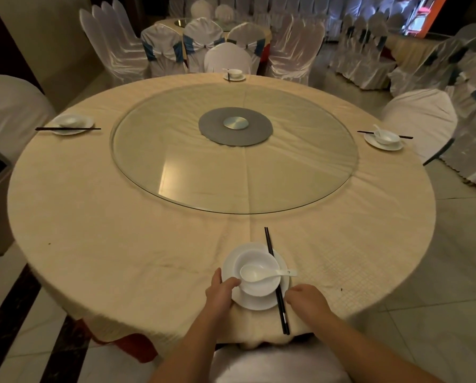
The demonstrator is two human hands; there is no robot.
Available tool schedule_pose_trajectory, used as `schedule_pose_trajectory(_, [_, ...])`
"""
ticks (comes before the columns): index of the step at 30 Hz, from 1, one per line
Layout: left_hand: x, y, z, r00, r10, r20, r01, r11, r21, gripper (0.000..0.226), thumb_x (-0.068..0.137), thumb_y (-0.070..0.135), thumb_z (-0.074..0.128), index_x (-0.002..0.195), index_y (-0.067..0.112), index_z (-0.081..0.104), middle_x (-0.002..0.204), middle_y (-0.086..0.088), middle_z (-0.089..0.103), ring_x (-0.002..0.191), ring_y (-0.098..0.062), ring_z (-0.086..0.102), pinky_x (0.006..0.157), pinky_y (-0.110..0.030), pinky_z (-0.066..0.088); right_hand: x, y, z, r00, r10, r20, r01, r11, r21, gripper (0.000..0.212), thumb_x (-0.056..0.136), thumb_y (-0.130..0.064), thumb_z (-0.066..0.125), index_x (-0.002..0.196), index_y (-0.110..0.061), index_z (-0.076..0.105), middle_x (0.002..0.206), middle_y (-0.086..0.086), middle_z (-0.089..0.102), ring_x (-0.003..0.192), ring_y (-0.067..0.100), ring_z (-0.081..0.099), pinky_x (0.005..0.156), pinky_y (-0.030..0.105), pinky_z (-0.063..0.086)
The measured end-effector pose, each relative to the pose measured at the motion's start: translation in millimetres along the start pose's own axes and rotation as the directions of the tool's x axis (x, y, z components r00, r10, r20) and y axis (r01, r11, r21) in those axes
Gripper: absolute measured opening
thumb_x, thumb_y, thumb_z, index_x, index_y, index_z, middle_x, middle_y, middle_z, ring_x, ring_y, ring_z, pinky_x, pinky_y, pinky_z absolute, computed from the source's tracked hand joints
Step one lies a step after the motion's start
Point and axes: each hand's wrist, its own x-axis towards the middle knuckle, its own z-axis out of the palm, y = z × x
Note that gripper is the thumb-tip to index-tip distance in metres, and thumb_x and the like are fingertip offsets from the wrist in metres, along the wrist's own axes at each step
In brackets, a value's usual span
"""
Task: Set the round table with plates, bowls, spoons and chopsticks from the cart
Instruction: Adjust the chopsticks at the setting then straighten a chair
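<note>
Here, at the near edge of the round table (93,217), a white plate (255,302) sits with a white bowl (259,265) on top of it, and a white spoon (255,273) lies in the bowl, its handle pointing right over the rim. A pair of dark chopsticks (282,313) runs along the right side of the plate, crossing its rim, one end pointing toward the table's middle and the other reaching the near edge. The left hand (220,291) grips the left rim of the plate, its thumb curled over the top near the bowl. The right hand (304,298) rests on the cloth just right of the chopsticks with fingers curled; whether the fingertips actually touch the chopsticks cannot be told.

Three more settings stand on the table: one at the left edge (72,123), one at the far edge (234,74), and one at the right edge (385,139), each a plate with a bowl and dark chopsticks laid beside or across it. A glass turntable (176,161) fills the middle of the table, with a grey disc (235,127) at its centre. White-covered chairs (419,114) stand around the table, and another table with covered chairs (203,40) stands beyond the far edge
</note>
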Motion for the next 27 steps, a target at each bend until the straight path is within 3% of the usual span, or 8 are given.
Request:
schedule_pose_trajectory(5, [-1.0, 1.1, 0.8, 1.0, 0.006, -0.018, -0.006, 1.0, 0.022, 0.071, 0.086, 0.018, 0.061, 0.151, 0.025, 0.032, 0.148, -0.006, 0.042, 0.128, -0.031, 0.047, 0.103, -0.046, 0.046, 3.0, -5.7, 2.2, 1.0, 0.014, 0.005, -0.014, 0.996, 0.09, 0.027, 0.079, -0.008, 0.052, 0.054, -0.016, 0.046, 0.059, 0.001, 0.049, 0.058, 0.018, 0.045, 0.054, 0.03, 0.031])
schedule_pose_trajectory(8, [-2.1, 2.0, 1.0, 0.999, 0.008, -0.033, -0.006, 0.999, 0.035, 0.068, 0.085, 0.018, 0.062, 0.148, 0.025, 0.036, 0.143, -0.006, 0.046, 0.124, -0.031, 0.05, 0.097, -0.044, 0.049, 3.3, -2.8, 3.1, 0.999, 0.017, 0.039, -0.022, 0.991, 0.131, 0.025, 0.078, -0.007, 0.051, 0.056, -0.018, 0.05, 0.06, 0.001, 0.051, 0.06, 0.018, 0.046, 0.057, 0.03, 0.033])
schedule_pose_trajectory(11, [-3.3, 1.1, 0.3, 0.999, 0.025, -0.025, -0.024, 0.997, 0.069, 0.069, 0.085, 0.02, 0.064, 0.147, 0.026, 0.036, 0.142, -0.006, 0.047, 0.125, -0.03, 0.05, 0.106, -0.05, 0.044, 4.6, -1.4, 3.2, 1.0, 0.028, 0.011, -0.029, 0.984, 0.174, 0.022, 0.079, -0.01, 0.052, 0.06, -0.02, 0.05, 0.066, -0.001, 0.05, 0.062, 0.017, 0.045, 0.061, 0.034, 0.036])
schedule_pose_trajectory(13, [-4.0, 0.5, 0.2, 0.999, 0.027, -0.022, -0.025, 0.997, 0.079, 0.071, 0.085, 0.02, 0.065, 0.149, 0.026, 0.034, 0.144, -0.006, 0.046, 0.127, -0.03, 0.049, 0.108, -0.051, 0.042, 5.2, -1.2, 2.9, 0.998, 0.04, -0.054, -0.028, 0.976, 0.217, 0.011, 0.083, -0.016, 0.054, 0.084, -0.02, 0.064, 0.087, 0.001, 0.06, 0.079, 0.019, 0.054, 0.075, 0.038, 0.043])
schedule_pose_trajectory(15, [-3.9, 0.7, 0.3, 0.999, 0.025, -0.022, -0.023, 0.996, 0.088, 0.074, 0.084, 0.02, 0.066, 0.15, 0.026, 0.033, 0.145, -0.006, 0.045, 0.129, -0.03, 0.048, 0.108, -0.051, 0.042, 6.8, -1.6, 1.1, 0.989, 0.051, -0.141, -0.015, 0.97, 0.244, 0.039, 0.088, -0.02, 0.055, 0.126, -0.016, 0.061, 0.114, 0.002, 0.063, 0.102, 0.02, 0.055, 0.084, 0.033, 0.041])
schedule_pose_trajectory(20, [-4.4, 3.3, 0.6, 1.0, 0.015, -0.02, -0.013, 0.996, 0.089, 0.073, 0.083, 0.016, 0.067, 0.148, 0.024, 0.035, 0.143, -0.009, 0.047, 0.127, -0.032, 0.05, 0.107, -0.051, 0.043, 7.3, -4.1, 0.2, 0.98, 0.003, -0.196, 0.056, 0.955, 0.293, 0.049, 0.09, -0.017, 0.051, 0.139, -0.014, 0.052, 0.137, 0.004, 0.056, 0.123, 0.023, 0.051, 0.092, 0.029, 0.038])
schedule_pose_trajectory(23, [-7.2, 4.7, 0.8, 1.0, 0.012, -0.015, -0.01, 0.996, 0.083, 0.073, 0.083, 0.017, 0.066, 0.148, 0.026, 0.035, 0.143, -0.008, 0.047, 0.127, -0.031, 0.049, 0.108, -0.051, 0.042, 8.1, -5.4, 1.1, 0.984, 0.001, -0.178, 0.058, 0.945, 0.322, 0.05, 0.089, -0.015, 0.051, 0.139, -0.014, 0.052, 0.139, 0.003, 0.055, 0.119, 0.02, 0.052, 0.088, 0.027, 0.038])
schedule_pose_trajectory(27, [-9.0, 6.5, 1.0, 1.0, 0.012, -0.008, -0.011, 0.996, 0.086, 0.073, 0.084, 0.018, 0.066, 0.148, 0.027, 0.034, 0.144, -0.007, 0.046, 0.128, -0.031, 0.048, 0.108, -0.051, 0.042, 10.1, -6.7, 0.8, 0.987, 0.001, -0.16, 0.059, 0.928, 0.369, 0.053, 0.088, -0.014, 0.052, 0.14, -0.016, 0.05, 0.124, 0.001, 0.063, 0.094, 0.015, 0.059, 0.074, 0.028, 0.044])
